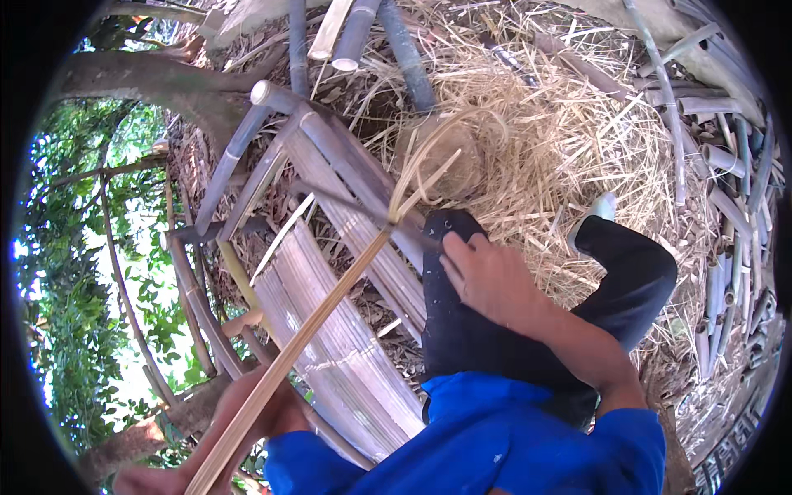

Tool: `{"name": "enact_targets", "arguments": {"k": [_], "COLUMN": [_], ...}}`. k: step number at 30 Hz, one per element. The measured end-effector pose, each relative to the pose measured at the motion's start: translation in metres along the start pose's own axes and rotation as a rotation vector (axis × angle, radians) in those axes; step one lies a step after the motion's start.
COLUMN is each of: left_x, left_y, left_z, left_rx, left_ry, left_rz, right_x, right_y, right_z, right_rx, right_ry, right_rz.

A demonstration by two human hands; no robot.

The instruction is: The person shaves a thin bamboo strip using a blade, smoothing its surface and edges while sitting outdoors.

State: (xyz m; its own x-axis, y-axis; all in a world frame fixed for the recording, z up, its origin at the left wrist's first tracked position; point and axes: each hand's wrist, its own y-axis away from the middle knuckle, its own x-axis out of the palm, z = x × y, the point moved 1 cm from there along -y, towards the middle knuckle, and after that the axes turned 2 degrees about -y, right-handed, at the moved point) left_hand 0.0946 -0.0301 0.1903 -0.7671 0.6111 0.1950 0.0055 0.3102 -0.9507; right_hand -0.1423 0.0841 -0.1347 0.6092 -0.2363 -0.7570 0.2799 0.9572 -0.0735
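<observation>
A long pale bamboo strip (305,337) runs slantwise from the lower left up to the middle, where its far end is split into several thin, curling slivers (431,161). My left hand (153,480) is closed on its near end at the lower left, partly cut off by the picture's rim. My right hand (488,279), just above my dark-trousered knee, grips a knife, its handle mostly hidden by the fingers. The narrow dark blade (351,204) points left and crosses the strip where the split begins.
Left of my legs stands a bamboo slat bench (330,355) with thick pole ends (285,99) beyond it. A round wooden block (445,161) lies ahead among heaped shavings (553,140). Cut bamboo tubes (722,280) are stacked at the right; branches and leaves (91,305) fill the left.
</observation>
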Motion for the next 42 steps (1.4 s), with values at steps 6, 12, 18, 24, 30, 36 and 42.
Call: {"name": "enact_targets", "arguments": {"k": [6,12,18,24,30,36,42], "left_x": [0.022,0.032,0.053,0.03,0.039,0.042,0.056], "left_y": [0.111,0.11,0.109,0.106,0.152,0.162,0.163], "left_z": [0.078,0.075,0.101,0.082,0.138,0.152,0.176], "left_rx": [0.09,0.206,0.18,-0.318,-0.111,-0.164,-0.013], "left_ry": [-0.484,-0.332,-0.439,-0.226,-0.402,-0.243,-0.285], "left_rz": [-0.177,-0.169,-0.157,0.062,0.039,0.011,-0.067], "right_x": [-0.004,-0.017,0.023,0.072,0.048,0.026,0.041], "right_y": [-0.005,-0.008,-0.016,-0.054,-0.043,-0.054,-0.064], "right_z": [0.016,0.022,-0.024,-0.147,-0.102,-0.063,-0.083], "right_rx": [-0.113,-0.282,0.087,0.322,0.098,-0.155,-0.026], "right_ry": [-0.177,-0.101,-0.018,-0.148,-0.115,-0.273,-0.178], "right_rz": [-0.016,-0.108,0.043,0.151,0.034,-0.097,0.015]}}
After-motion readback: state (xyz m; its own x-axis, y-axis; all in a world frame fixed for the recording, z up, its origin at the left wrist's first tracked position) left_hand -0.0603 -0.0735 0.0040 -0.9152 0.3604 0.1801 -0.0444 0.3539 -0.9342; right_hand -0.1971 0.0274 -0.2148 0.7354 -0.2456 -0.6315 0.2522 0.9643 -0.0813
